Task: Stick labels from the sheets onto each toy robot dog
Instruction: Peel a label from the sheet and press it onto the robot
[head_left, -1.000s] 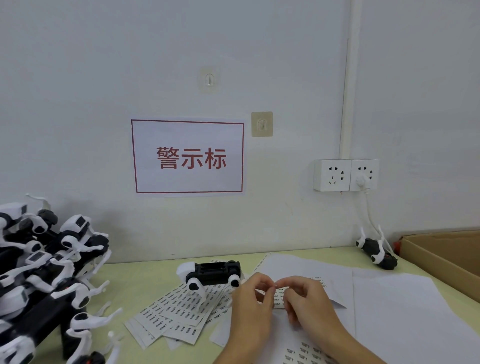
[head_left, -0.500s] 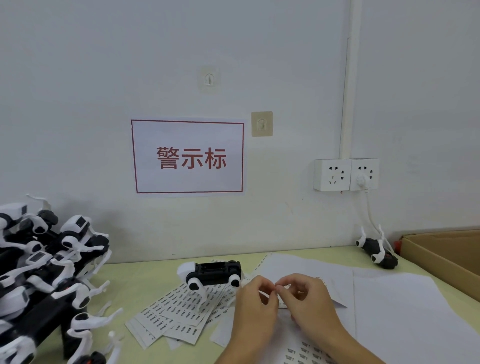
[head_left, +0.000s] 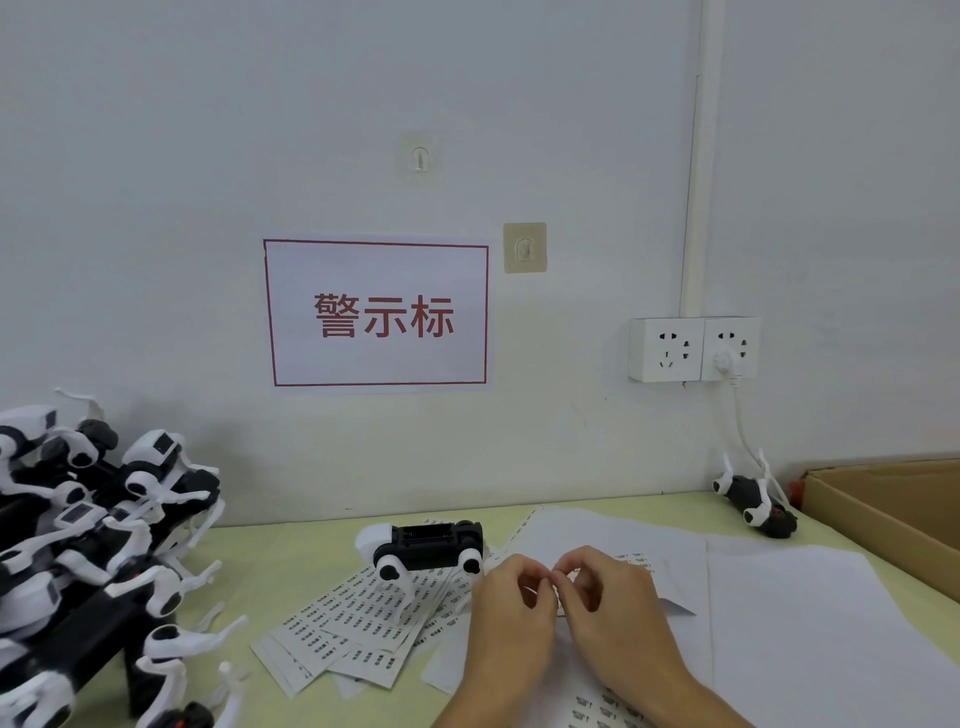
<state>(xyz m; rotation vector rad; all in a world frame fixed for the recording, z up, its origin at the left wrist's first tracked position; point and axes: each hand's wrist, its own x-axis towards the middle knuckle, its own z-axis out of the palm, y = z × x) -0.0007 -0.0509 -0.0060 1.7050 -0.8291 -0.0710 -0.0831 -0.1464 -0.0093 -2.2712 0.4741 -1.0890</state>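
Nearest the camera, at the lower edge, we list a label sheet (head_left: 602, 709) printed with small dark marks, lying flat on white paper (head_left: 810, 613) that covers the right part of the tabletop (head_left: 280, 551).

Just above it we record our left hand (head_left: 511, 618) and right hand (head_left: 618, 610), fingertips meeting. Both have curled fingers pinching a small white strip, seemingly a label (head_left: 555, 587); its print is too small for us to read.

Left of the hands we note a fan of cut label strips (head_left: 358, 623), overlapping one another on the green surface.

Behind that fan we enter one toy robot dog (head_left: 423, 545), black body, white head and leg joints, lying on its side, its legs resting over the strips.

At the far left we count a heap of toy robot dogs (head_left: 88, 545), black and white, piled on one another; the number is unclear to us.

At the far right we log a cardboard box (head_left: 893, 509), and just beside its left end another toy dog (head_left: 753, 499), legs up, near the wall.

On the wall (head_left: 156, 208) we list a red-bordered sign (head_left: 378, 314), two adhesive hooks (head_left: 524, 248), and a double socket (head_left: 693, 349) with one white plug and cord.
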